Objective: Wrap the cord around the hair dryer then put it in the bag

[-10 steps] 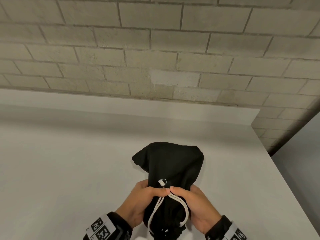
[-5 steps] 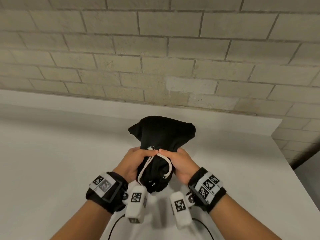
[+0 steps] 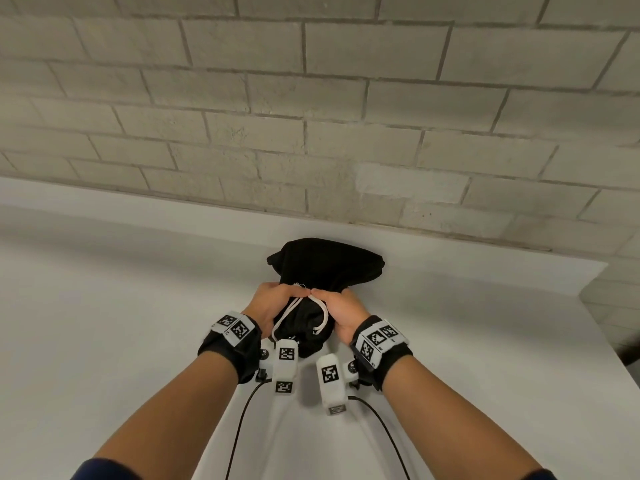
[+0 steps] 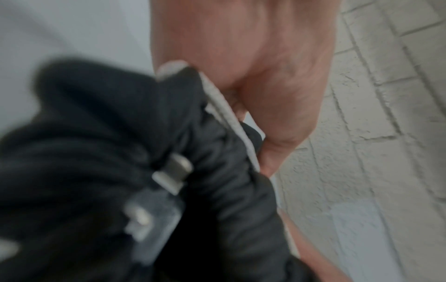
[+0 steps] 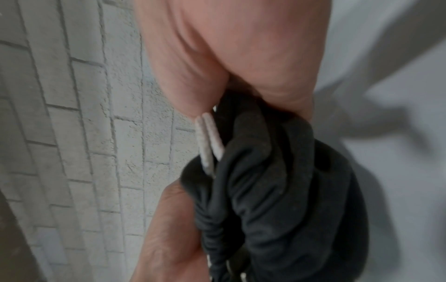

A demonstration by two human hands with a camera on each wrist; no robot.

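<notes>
Since the earlier head-camera pictures, the black bag [image 3: 323,268] has travelled away from the person, toward 12 o'clock, and now sits close to the brick wall [image 3: 311,116] at the far edge of the white table [image 3: 104,323]. Both forearms are far more outstretched than before, and the wrist bands and cameras have come fully into view.

The left hand [image 3: 273,303] and right hand [image 3: 341,311] meet at the gathered neck of the bag, thumbs touching at the centre of the view. The fingers of each hand are curled tight, clasping bunched black fabric together with the white drawstring [image 3: 320,315]. One loop of the string hangs toward 6 o'clock between the wrists. The right wrist camera shows two strands of drawstring pinched at the fingers; the left wrist camera shows a strand running under the thumb.

The hair dryer itself cannot be seen. The bag bulges full at 12 o'clock beyond the hands, so it is most likely inside. In the blurred left wrist view, the plug [image 4: 154,198] with its metal prongs peeks out of the puckered mouth.

Judging by this, wrapping and bagging appear done. What seems left is tucking the plug in, cinching the mouth fully, and letting go.
</notes>
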